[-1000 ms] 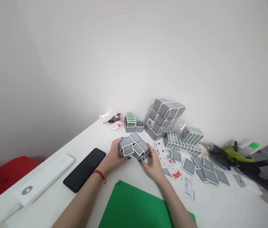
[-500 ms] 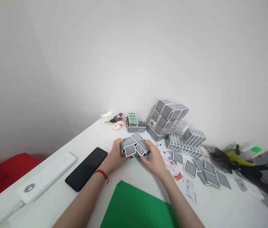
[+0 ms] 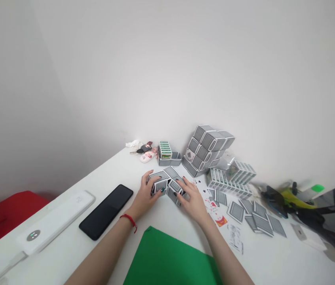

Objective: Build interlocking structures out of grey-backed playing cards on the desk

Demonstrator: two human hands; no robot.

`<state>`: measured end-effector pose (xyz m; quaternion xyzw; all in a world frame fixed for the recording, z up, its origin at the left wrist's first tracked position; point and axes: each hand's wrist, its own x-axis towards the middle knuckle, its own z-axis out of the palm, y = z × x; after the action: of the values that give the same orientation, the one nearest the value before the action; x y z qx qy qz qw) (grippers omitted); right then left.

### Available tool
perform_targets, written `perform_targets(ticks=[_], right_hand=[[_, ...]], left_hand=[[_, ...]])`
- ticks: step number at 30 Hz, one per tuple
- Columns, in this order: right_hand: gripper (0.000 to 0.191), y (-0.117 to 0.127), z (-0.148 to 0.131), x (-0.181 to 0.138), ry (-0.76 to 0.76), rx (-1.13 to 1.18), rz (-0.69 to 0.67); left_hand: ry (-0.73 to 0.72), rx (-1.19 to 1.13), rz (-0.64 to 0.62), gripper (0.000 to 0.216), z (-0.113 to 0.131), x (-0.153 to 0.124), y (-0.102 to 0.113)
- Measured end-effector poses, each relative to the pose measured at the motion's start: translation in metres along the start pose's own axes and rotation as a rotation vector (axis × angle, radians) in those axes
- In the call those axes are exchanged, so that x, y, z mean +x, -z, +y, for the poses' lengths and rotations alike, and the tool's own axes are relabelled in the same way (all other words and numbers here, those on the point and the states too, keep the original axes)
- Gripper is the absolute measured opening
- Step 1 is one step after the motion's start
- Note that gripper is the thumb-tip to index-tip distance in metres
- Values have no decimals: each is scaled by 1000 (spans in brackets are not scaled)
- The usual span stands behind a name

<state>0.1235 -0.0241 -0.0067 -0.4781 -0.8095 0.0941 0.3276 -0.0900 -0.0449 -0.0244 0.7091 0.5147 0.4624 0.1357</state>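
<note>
— What has changed since a second ago?

— Both hands have closed in on the folded card block [image 3: 167, 184]. The right hand [image 3: 193, 201], which was spread beside it with the fingers loose, now lies over its right end, and the left hand [image 3: 145, 194] has its fingers curled over the top rather than only behind it. The block looks lower and more covered than before.

— How are the hands set now?

— Both forearms come up from the near edge of the desk [image 3: 120, 166], palms down, wrists bent inward. The fingers of each hand are partly closed and press on the block from either side, so it is held between them.

— And where is the block?

— On the desk, just right of the black phone [image 3: 106, 211], beyond the green sheet [image 3: 170, 261], and nearer than the tall card stack [image 3: 207, 148]. Loose cards [image 3: 244, 213] lie to its right.
</note>
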Motion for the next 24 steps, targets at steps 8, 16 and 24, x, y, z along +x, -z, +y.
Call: perform_targets(ticks=[8,16,24], right_hand=[[42,-10,-4,-1,-93,90,57],[41,-3,-6,4,-168,228,74],[41,2,-3,8,-184,226,22]], left_hand=[[5,39,3,32,0,1,0],[-302,398,194,14,11,-9,0],[-468,566,-56,31,35,-15,-21]])
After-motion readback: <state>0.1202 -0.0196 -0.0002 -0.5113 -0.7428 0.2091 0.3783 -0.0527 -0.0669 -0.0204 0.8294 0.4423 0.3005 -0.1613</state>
